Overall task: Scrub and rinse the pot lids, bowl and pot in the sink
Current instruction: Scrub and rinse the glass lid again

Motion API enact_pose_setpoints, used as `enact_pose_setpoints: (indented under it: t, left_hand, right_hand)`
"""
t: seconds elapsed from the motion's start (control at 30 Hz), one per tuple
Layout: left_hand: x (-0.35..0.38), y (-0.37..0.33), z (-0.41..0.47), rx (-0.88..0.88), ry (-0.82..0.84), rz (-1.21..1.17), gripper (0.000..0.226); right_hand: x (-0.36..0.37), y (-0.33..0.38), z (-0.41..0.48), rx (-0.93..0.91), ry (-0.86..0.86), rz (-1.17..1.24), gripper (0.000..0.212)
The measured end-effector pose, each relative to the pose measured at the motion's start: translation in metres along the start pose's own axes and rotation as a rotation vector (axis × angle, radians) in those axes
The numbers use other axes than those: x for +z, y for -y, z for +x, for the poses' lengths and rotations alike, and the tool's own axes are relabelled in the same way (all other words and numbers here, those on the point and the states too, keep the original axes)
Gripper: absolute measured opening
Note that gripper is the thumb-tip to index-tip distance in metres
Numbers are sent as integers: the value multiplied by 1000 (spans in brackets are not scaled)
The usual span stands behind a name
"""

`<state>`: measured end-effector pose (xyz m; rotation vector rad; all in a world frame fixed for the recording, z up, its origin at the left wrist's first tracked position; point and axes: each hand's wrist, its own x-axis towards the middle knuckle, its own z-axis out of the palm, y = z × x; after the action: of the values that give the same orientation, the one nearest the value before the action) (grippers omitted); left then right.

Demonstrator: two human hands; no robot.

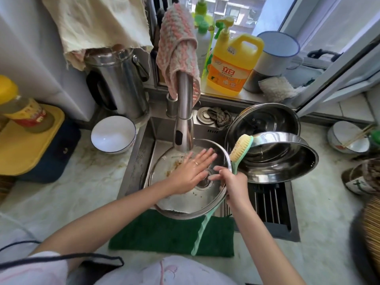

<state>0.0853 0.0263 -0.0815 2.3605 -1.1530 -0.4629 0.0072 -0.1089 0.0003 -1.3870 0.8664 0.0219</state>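
Observation:
A large glass pot lid with a steel rim lies inverted over the sink under the faucet, with brown food residue on its left part. My left hand lies flat on the lid, fingers straight, rubbing in the running water. My right hand grips the lid's right rim together with a green-handled scrub brush, bristles pointing up. To the right, a steel pot leans on the drain rack, with another steel lid behind it. A white bowl stands on the counter to the left.
A yellow detergent jug and an enamel mug stand on the window sill. A steel kettle is at the back left, a yellow tray with an oil bottle far left. A green cloth hangs over the sink's front edge. Bowls with chopsticks sit at right.

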Motion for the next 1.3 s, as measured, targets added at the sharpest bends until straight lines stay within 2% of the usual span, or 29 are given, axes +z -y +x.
enact_pose_setpoints:
  t: [0.07, 0.13, 0.23, 0.27, 0.33, 0.4, 0.47, 0.57, 0.63, 0.7, 0.77, 0.83, 0.93, 1.0, 1.03, 1.13, 1.2, 1.23, 1.3]
  left_hand:
    - [-10, 8, 11, -23, -32, -20, 51]
    - [-18, 20, 10, -204, 4, 94, 52]
    - [-20, 31, -17, -428, 226, 239, 68]
    - [-20, 26, -29, -422, 322, 214, 77]
    - [-15, 11, -46, -270, 410, 100, 83]
    - [-13, 1, -43, -94, 308, -7, 76]
    - [-14, 4, -28, -52, 136, 10, 64]
    - [-27, 21, -19, -240, 37, 110, 66]
    - [-38, 28, -29, -355, 109, 206, 74]
    - [-51, 30, -45, -331, 150, 293, 64]
    - [-65, 31, -60, -294, 71, 185, 48]
    - [-73, 34, -72, -342, -113, -44, 59]
    - [-76, 39, -86, -578, -423, -516, 76]
    - [-77, 41, -91, -716, -498, -807, 71]
    - [-78, 42, -93, -752, -520, -864, 65]
    - [-90, 35, -97, -685, -658, -878, 40]
    - [-104, 28, -96, -578, -746, -759, 19]
    - [-111, 26, -95, -540, -777, -694, 18]
    - [-119, 26, -94, -496, -815, -646, 34]
  right_hand:
    - [1, 1, 0, 11, -3, -2, 18]
    - [0, 2, 1, 22, -20, 31, 23]
    - [-4, 2, 1, 35, -42, 31, 21]
    - [-5, 2, 1, 30, -51, 31, 19]
    - [-5, 5, -1, 11, -56, 26, 18]
    - [-2, 8, -3, -9, -30, 13, 17]
    - [1, 10, -3, -31, -5, 2, 16]
    - [2, 8, -4, -46, 8, 2, 17]
    - [-1, 10, -5, -37, 17, 25, 20]
    - [-3, 11, -7, -7, 38, 51, 18]
    - [-4, 12, -8, 54, 56, 79, 17]
    - [-4, 11, -8, 106, 80, 86, 22]
    - [-2, 10, -6, 138, 129, 97, 21]
    - [1, 6, -2, 144, 142, 93, 21]
    - [2, 4, -1, 152, 151, 92, 20]
    - [11, -5, 4, 243, 183, 175, 18]
    - [19, -12, 4, 358, 211, 320, 19]
    - [23, -16, 4, 396, 240, 388, 21]
    - [31, -20, 3, 396, 304, 462, 25]
